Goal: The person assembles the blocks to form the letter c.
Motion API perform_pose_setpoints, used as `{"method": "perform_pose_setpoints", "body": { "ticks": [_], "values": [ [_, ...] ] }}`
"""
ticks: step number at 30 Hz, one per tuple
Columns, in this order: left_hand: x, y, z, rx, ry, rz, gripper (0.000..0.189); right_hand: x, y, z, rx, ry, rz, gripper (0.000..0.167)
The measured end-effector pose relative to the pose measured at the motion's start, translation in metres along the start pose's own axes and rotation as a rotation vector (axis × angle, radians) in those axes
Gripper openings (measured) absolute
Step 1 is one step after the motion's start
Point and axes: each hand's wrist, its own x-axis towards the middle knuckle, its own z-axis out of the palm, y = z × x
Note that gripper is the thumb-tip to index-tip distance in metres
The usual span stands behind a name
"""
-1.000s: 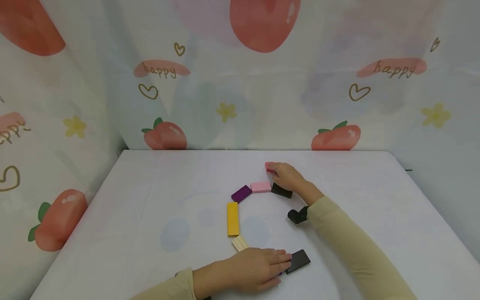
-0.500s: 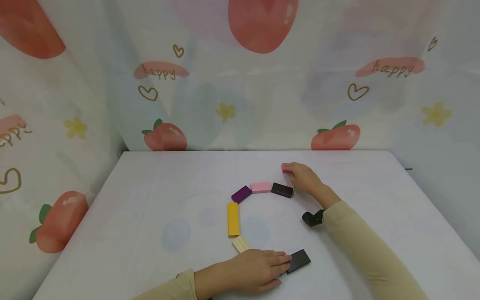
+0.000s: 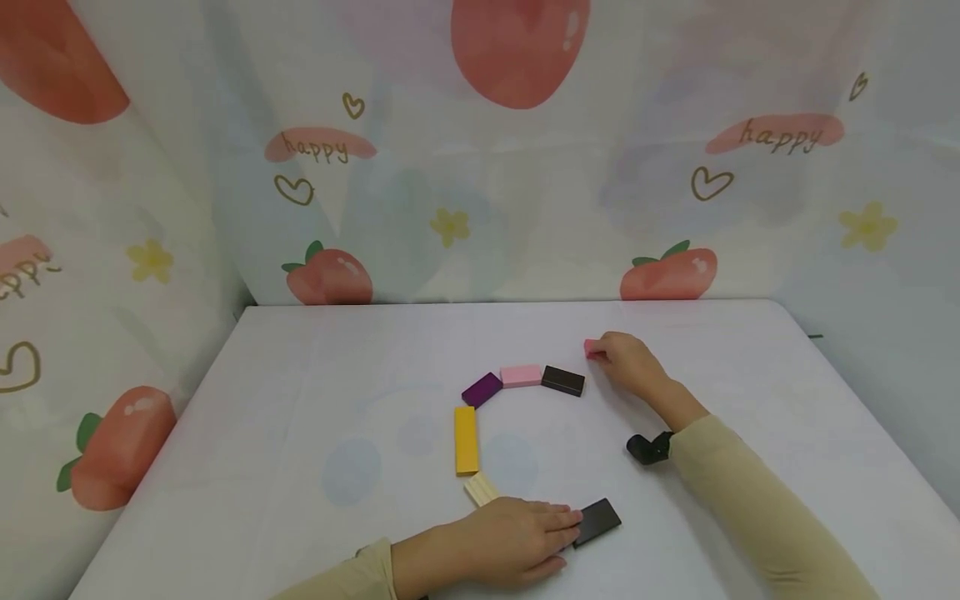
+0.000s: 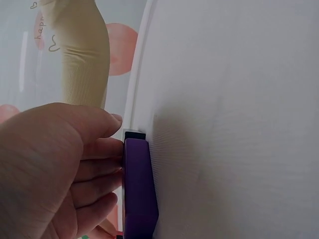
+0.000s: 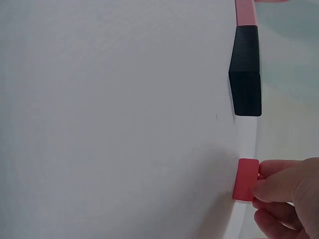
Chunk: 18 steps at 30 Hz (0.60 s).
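Note:
My right hand (image 3: 632,364) pinches a small pinkish-red block (image 3: 591,348) between thumb and fingers, to the right of a black block (image 3: 563,381). In the right wrist view the held block (image 5: 245,179) looks red and stands apart from the black one (image 5: 245,69). Straight-fingered, my left hand (image 3: 510,540) lies over the near part of a curved row, its fingertips at a dark grey block (image 3: 598,522). A purple block (image 4: 139,186) shows beside its fingers in the left wrist view; the head view hides it under the hand.
The curve also includes a pink block (image 3: 521,376), a dark purple block (image 3: 482,389), a yellow block (image 3: 466,442) and a cream block (image 3: 481,488). A black wrist device (image 3: 649,448) hangs at the right sleeve. A patterned curtain (image 3: 525,183) borders the white table (image 3: 337,358).
My right hand has carried the pinkish-red block rightward and slightly nearer, past the end of the black block, which is now fully uncovered. My left hand has stayed in place.

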Motion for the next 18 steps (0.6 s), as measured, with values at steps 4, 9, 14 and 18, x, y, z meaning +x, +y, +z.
{"method": "perform_pose_setpoints", "body": {
  "ticks": [4, 9, 14, 18],
  "values": [
    [0.001, 0.001, -0.001, -0.031, -0.010, -0.015, 0.044, -0.009, 0.001, -0.002, 0.008, -0.001, 0.028, 0.014],
    [0.001, 0.002, 0.000, -0.035, 0.004, -0.020, 0.043, -0.021, 0.003, -0.005, 0.009, -0.004, 0.033, 0.014],
    [0.001, 0.002, 0.000, -0.026, 0.020, -0.018, 0.043, -0.031, 0.001, -0.007, 0.006, 0.014, 0.002, 0.011],
    [0.000, 0.003, -0.001, -0.007, 0.031, -0.015, 0.042, -0.040, -0.003, -0.007, -0.018, 0.006, -0.002, 0.013]
  ]
}}
